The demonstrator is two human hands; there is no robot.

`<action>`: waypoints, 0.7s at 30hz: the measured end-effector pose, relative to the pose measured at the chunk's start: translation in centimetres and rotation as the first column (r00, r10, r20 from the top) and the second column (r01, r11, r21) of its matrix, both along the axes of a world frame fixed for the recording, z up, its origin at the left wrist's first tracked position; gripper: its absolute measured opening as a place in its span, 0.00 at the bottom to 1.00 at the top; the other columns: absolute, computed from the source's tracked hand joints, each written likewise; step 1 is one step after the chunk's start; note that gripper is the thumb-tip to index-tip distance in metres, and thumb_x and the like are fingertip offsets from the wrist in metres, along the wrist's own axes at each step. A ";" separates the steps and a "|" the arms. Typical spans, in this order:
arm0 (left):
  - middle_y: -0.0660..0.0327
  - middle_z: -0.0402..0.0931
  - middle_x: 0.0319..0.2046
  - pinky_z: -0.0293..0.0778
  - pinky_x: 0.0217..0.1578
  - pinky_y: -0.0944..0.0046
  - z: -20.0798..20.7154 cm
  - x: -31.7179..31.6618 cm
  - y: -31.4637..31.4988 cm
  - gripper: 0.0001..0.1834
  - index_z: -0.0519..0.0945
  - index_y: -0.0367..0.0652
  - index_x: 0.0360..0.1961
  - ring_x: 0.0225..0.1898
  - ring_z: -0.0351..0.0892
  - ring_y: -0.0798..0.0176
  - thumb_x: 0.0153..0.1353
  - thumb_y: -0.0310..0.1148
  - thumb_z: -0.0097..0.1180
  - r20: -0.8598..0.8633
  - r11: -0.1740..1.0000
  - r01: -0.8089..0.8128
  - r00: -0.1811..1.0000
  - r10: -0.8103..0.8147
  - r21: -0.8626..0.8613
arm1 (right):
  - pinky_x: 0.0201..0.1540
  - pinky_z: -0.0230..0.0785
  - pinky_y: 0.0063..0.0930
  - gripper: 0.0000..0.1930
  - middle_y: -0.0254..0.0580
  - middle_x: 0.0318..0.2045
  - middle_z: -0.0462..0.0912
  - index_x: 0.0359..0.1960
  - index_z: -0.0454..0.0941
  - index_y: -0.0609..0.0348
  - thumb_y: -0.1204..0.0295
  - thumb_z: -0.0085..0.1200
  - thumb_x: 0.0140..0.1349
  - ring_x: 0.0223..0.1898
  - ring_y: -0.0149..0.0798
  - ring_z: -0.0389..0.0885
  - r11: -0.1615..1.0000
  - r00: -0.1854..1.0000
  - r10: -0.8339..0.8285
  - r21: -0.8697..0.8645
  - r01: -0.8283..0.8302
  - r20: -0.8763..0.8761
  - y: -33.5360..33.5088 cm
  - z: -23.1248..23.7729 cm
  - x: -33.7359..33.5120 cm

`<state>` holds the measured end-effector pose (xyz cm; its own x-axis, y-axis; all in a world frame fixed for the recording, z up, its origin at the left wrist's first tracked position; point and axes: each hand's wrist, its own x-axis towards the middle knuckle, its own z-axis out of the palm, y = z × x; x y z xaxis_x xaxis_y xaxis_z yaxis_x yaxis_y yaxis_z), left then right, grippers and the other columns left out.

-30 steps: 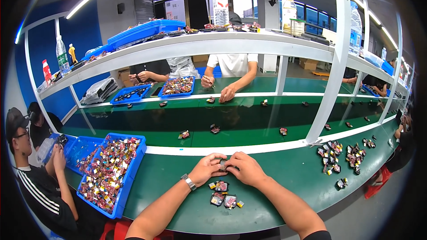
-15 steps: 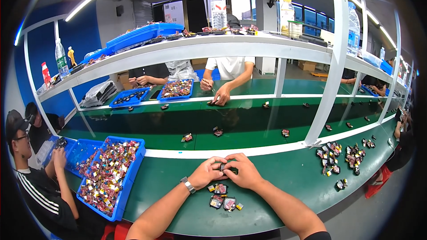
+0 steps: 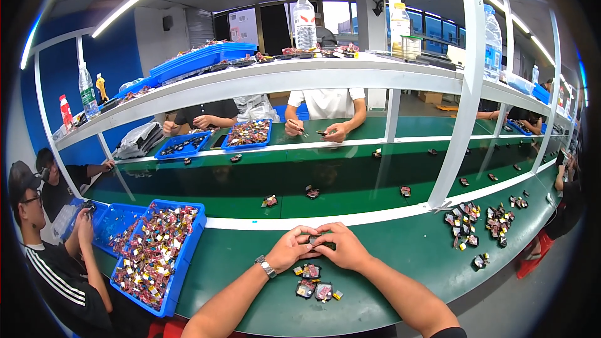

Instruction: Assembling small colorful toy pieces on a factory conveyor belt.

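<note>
At the middle of the green bench, my left hand (image 3: 288, 250) and my right hand (image 3: 342, 247) meet with their fingertips closed around a small black casing (image 3: 312, 238). Fingers cover most of it, so its details do not show. A metal watch is on my left wrist. Just below my hands lie several small black casings (image 3: 323, 291) with reddish wires and pale labels inside. Beside them is a small yellow-and-white piece (image 3: 338, 295).
Left of my arms stands a blue tray (image 3: 199, 225) heaped with red-wired parts, with a co-worker (image 3: 53, 269) beyond it. A green conveyor belt (image 3: 344, 181) carries spaced casings. More casings (image 3: 464, 225) cluster at right. A white post (image 3: 460, 106) supports the overhead shelf.
My hands stay together on the casing with only slight finger movement. Across the belt, the co-worker in white has lifted a hand with a dark part off the belt. My view has shifted slightly.
</note>
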<state>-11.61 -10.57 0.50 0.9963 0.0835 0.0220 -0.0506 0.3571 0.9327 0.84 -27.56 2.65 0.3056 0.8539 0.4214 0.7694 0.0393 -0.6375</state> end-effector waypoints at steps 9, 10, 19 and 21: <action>0.54 0.74 0.53 0.73 0.61 0.49 0.3 0.1 0.1 0.18 0.66 0.40 0.57 0.57 0.76 0.58 0.67 0.19 0.48 0.038 0.992 0.032 0.999 -0.028 -0.121 | 0.56 0.70 0.37 0.07 0.38 0.46 0.81 0.35 0.88 0.51 0.73 0.63 0.54 0.52 0.44 0.77 0.983 0.995 -0.103 0.156 0.101 0.007 0.4 -0.3 -0.6; 0.54 0.74 0.53 0.73 0.61 0.49 0.2 0.1 0.1 0.18 0.66 0.40 0.57 0.57 0.76 0.58 0.67 0.19 0.48 0.039 0.992 0.032 0.999 -0.027 -0.120 | 0.56 0.71 0.37 0.07 0.38 0.46 0.82 0.35 0.88 0.50 0.73 0.63 0.54 0.52 0.44 0.77 0.979 0.993 -0.120 0.167 0.115 0.020 0.5 -0.4 -0.7; 0.54 0.74 0.53 0.74 0.60 0.49 -0.5 0.1 0.5 0.15 0.67 0.42 0.56 0.56 0.77 0.57 0.70 0.25 0.48 0.040 0.989 0.017 0.999 -0.011 -0.148 | 0.55 0.71 0.36 0.07 0.37 0.47 0.82 0.35 0.88 0.51 0.73 0.63 0.54 0.52 0.43 0.77 0.966 0.990 -0.138 0.218 0.138 -0.015 0.7 -0.8 -1.2; 0.54 0.74 0.52 0.75 0.59 0.50 -0.5 0.2 0.4 0.14 0.68 0.42 0.55 0.55 0.77 0.58 0.70 0.26 0.48 0.056 0.989 0.017 0.998 -0.009 -0.148 | 0.55 0.71 0.36 0.07 0.37 0.47 0.82 0.36 0.88 0.51 0.73 0.63 0.54 0.52 0.43 0.77 0.964 0.989 -0.145 0.221 0.146 -0.017 0.8 -1.0 -1.2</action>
<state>-11.42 -10.17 -0.02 0.9950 0.0767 0.0647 -0.0942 0.4924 0.8653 -0.40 -26.77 1.62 0.4199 0.6857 0.5946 0.7769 0.0671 -0.6260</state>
